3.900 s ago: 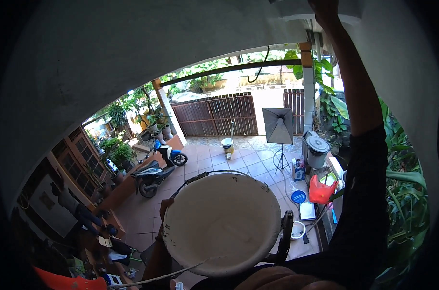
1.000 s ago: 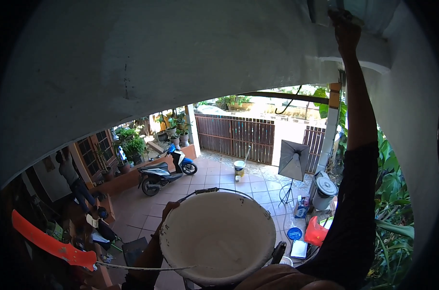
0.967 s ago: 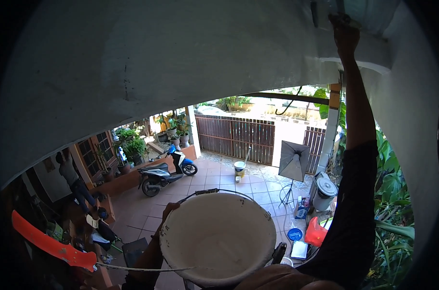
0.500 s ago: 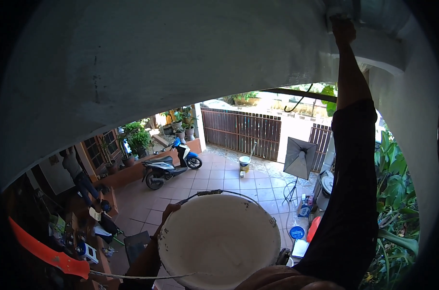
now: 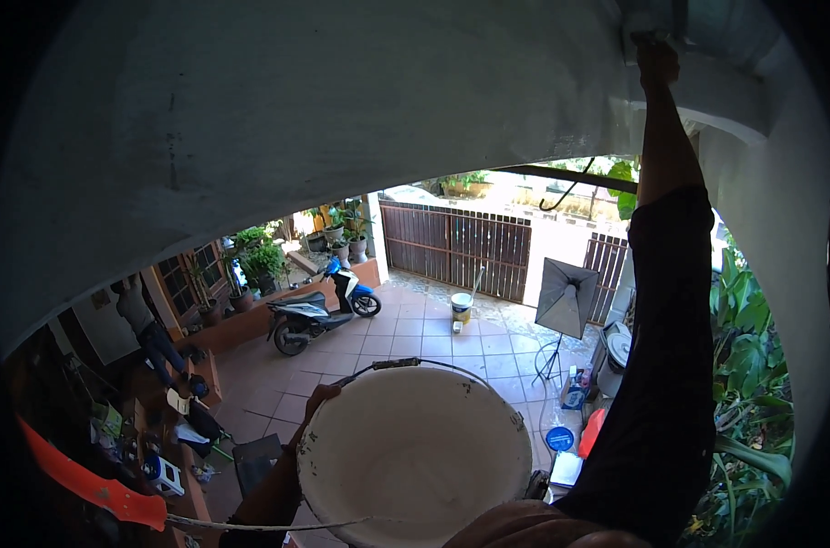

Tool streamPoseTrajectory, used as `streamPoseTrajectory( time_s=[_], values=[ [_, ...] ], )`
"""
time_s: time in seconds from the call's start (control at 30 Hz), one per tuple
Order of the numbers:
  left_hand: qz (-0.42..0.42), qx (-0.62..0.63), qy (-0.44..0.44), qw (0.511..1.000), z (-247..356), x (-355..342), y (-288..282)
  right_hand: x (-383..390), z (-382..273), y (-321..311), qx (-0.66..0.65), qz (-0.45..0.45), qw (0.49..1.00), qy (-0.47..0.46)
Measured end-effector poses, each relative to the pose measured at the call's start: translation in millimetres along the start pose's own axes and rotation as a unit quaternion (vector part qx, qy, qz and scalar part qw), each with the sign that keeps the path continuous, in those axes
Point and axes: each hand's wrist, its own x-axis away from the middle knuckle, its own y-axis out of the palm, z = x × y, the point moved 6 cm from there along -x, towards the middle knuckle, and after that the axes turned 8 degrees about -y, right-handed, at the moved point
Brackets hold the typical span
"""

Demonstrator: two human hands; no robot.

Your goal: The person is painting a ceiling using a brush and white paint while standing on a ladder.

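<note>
The grey-white ceiling slab [image 5: 324, 100] fills the upper half of the frame, curving from the left edge to the upper right. Its surface is rough and unevenly coloured, with darker blotches in the upper left.

The tiled courtyard floor [image 5: 424, 333] occupies the centre of the frame, seen from above. A brown slatted gate [image 5: 456, 247] closes it at centre, just below the slab edge.

The white bucket [image 5: 415, 452] sits at lower centre, mouth toward the camera, its interior coated white. Its wire handle [image 5: 406, 363] arcs over the upper rim.

The right arm, in a dark sleeve [image 5: 657, 365], runs from the lower right up to the upper right of the frame.

A blue and black scooter [image 5: 319, 310] is parked left of centre. Potted plants [image 5: 264, 260] stand just above it. Large green leaves [image 5: 748, 365] fill the right edge.

A grey square light box on a stand [image 5: 564, 297] stands right of centre. A person in a grey top [image 5: 146, 324] stands at the left edge, apart from the work.

An orange strip [image 5: 86, 479] crosses the lower left corner.

The left hand [image 5: 319, 402] grips the bucket rim at its upper left, fingers curled over the edge.

The right hand [image 5: 657, 59] is closed around a small light-coloured tool [image 5: 641, 23] pressed against the ceiling at the upper right; the tool's kind cannot be determined.
</note>
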Motion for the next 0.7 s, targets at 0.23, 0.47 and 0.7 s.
streamPoseTrajectory(
  time_s=[0.23, 0.47, 0.7],
  values=[
    [0.056, -0.031, -0.001, 0.998, -8.9, -6.0, -15.8, -43.0, 65.5, 7.7, -0.077, 0.120, 0.971, -0.190],
    [0.088, -0.025, 0.010, 0.996, -72.4, -67.0, -103.5, 8.5, -33.2, -28.5, -0.023, 0.093, 0.978, -0.184],
    [0.082, -0.036, 0.008, 0.996, -62.8, -50.2, -85.9, 40.2, -140.4, -169.1, -0.255, 0.134, 0.858, -0.426]
  ],
)
